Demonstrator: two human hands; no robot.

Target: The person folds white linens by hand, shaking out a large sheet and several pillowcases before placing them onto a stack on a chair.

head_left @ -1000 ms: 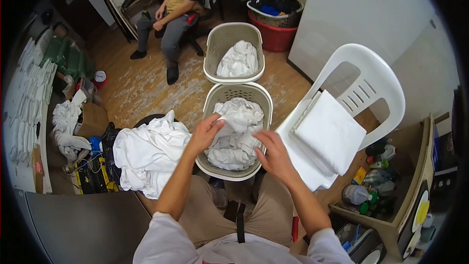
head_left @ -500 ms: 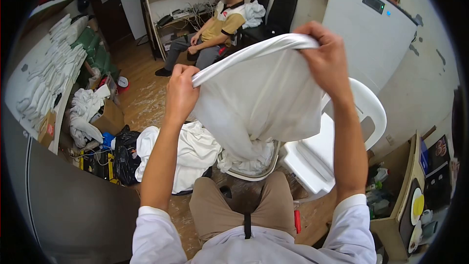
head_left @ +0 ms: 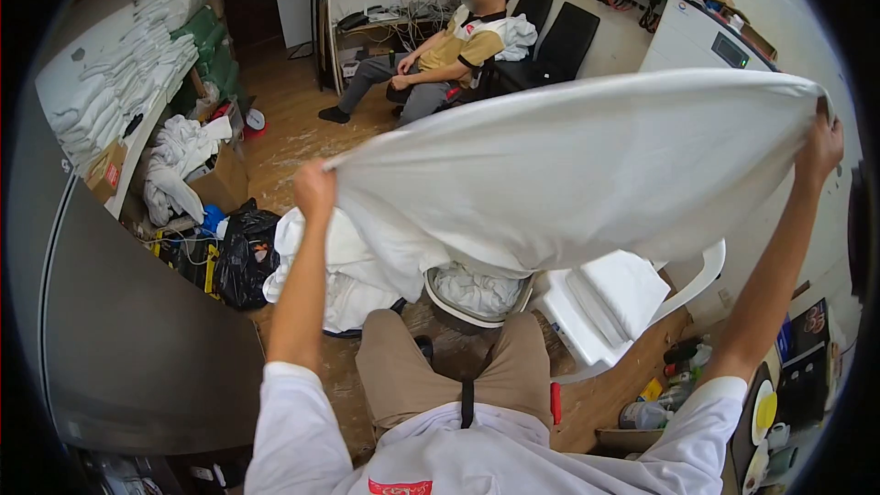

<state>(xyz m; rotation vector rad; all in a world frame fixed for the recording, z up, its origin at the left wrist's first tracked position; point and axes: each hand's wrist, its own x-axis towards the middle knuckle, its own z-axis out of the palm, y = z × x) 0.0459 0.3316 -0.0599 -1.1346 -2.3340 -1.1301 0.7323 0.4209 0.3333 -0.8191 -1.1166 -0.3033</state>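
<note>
A large white sheet (head_left: 568,174) is stretched in the air between my two hands. My left hand (head_left: 315,191) is closed on its left edge, and my right hand (head_left: 822,142) grips the far right corner, arm spread wide. The cloth billows between them and hangs down in front. Beneath it stands a pale basket (head_left: 456,313) with crumpled white cloth (head_left: 478,291) inside. To the left of the basket lies a heap of white cloth (head_left: 353,289), partly behind my left forearm.
A white plastic chair (head_left: 587,325) holding folded white cloth stands right of the basket. Folded linens (head_left: 119,82) are stacked on the left shelf. A black bag (head_left: 246,257) and a cardboard box (head_left: 223,181) sit on the floor. A seated person (head_left: 458,50) is at the back.
My hands have moved far apart, the right one swinging out to the right, and the bunched sheet has spread wide. Its lower end has come up out of the basket. The view has shifted left.
</note>
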